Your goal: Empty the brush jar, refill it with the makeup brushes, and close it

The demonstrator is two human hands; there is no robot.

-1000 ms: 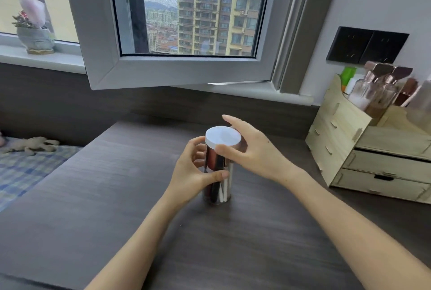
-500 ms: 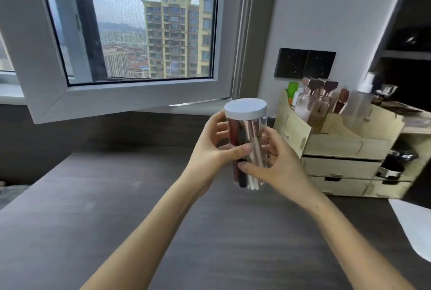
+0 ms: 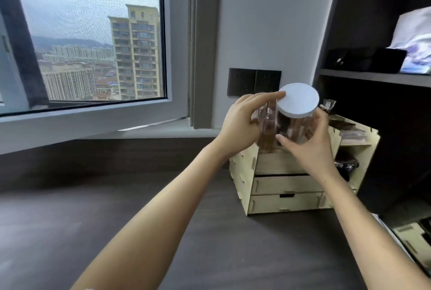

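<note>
A clear brush jar (image 3: 292, 130) with a white round lid (image 3: 299, 100) is held up in the air above the wooden organiser (image 3: 286, 187). Makeup brushes show faintly through its blurred wall. My left hand (image 3: 245, 122) wraps the jar's left side, its fingers reaching up to the lid's edge. My right hand (image 3: 312, 143) grips the jar from the right and below, thumb on the front wall. The lid sits on the jar, tilted toward me.
The pale wooden organiser with drawers stands on the dark desk (image 3: 93, 231) against the wall. A dark shelf unit (image 3: 377, 77) with boxes rises on the right. An open window sash (image 3: 93, 112) juts over the desk's back left. Black wall sockets (image 3: 254, 84) sit behind the jar.
Both hands lifted the jar off the desk and carried it up and to the right, over the organiser. My right hand dropped from the lid to the jar's side. The view swung right.
</note>
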